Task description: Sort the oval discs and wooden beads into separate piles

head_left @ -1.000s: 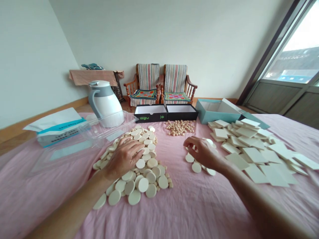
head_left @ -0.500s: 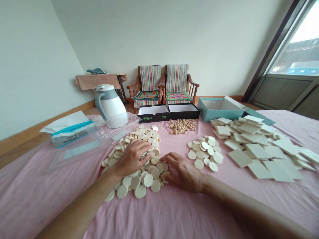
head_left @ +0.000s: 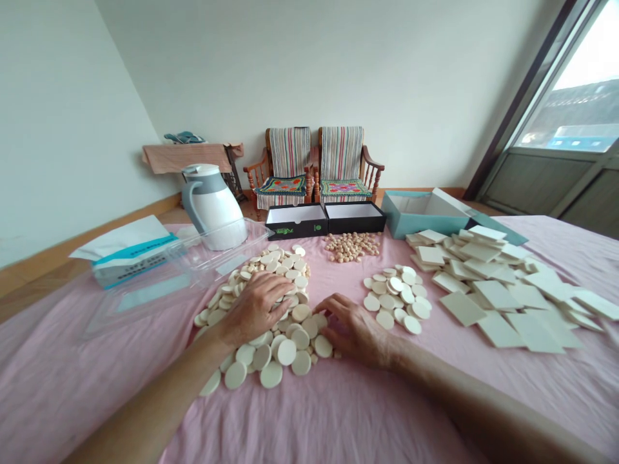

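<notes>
A large heap of pale round wooden discs [head_left: 286, 351] lies before me, with small wooden beads showing between some of them. My left hand [head_left: 258, 306] rests on top of the heap, fingers stretched over the discs and thumb apart. At the heap's right edge is my right hand [head_left: 355, 328], its fingers bent loosely and spread from the thumb; I see nothing held in it. Farther right sits a smaller group of similar discs [head_left: 397, 296]. Behind the hands is a pile of small wooden beads [head_left: 353, 247].
Square wooden tiles [head_left: 498, 293] are heaped at the right. Two black boxes [head_left: 297, 229] and a light-blue box [head_left: 425, 222] stand at the back. On the left are a white-grey jug [head_left: 217, 209], a clear plastic container [head_left: 193, 258] and a tissue pack [head_left: 133, 254]. A pink cloth [head_left: 300, 425] covers the table.
My right hand has shifted slightly right, and its thumb has come away from a disc at the heap's edge. My left hand stays almost still.
</notes>
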The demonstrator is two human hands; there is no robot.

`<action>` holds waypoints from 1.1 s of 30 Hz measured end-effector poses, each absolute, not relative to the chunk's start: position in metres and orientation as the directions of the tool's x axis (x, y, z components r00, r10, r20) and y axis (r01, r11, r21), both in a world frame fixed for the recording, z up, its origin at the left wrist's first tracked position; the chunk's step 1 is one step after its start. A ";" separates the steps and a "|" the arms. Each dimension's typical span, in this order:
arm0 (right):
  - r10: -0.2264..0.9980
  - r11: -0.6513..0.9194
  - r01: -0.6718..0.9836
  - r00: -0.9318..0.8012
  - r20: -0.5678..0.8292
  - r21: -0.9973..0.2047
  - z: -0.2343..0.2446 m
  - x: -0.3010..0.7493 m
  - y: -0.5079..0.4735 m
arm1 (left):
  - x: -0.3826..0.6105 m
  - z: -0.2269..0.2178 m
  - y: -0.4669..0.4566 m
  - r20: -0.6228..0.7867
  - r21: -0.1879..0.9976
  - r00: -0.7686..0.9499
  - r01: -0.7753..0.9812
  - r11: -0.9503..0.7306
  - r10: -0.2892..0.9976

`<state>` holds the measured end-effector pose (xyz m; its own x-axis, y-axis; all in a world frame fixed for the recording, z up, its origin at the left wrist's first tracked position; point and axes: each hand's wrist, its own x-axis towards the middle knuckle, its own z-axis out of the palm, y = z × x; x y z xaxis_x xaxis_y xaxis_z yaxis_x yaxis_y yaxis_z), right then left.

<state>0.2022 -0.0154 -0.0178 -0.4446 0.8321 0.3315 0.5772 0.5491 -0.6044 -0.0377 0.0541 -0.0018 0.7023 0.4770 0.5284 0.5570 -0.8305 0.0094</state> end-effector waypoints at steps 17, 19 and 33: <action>0.845 0.532 0.501 -0.370 0.386 -0.683 -0.011 0.194 -0.016 | -0.039 0.000 0.054 0.548 0.026 0.681 0.566 -0.824 0.486; 0.878 0.477 0.534 -0.313 0.361 -0.698 -0.002 0.208 -0.010 | -0.039 -0.001 0.055 0.556 0.028 0.676 0.566 -0.824 0.483; 0.861 0.477 0.726 -0.272 0.429 -0.496 0.013 0.238 0.003 | -0.039 -0.003 0.056 0.558 0.066 0.664 0.562 -0.824 0.498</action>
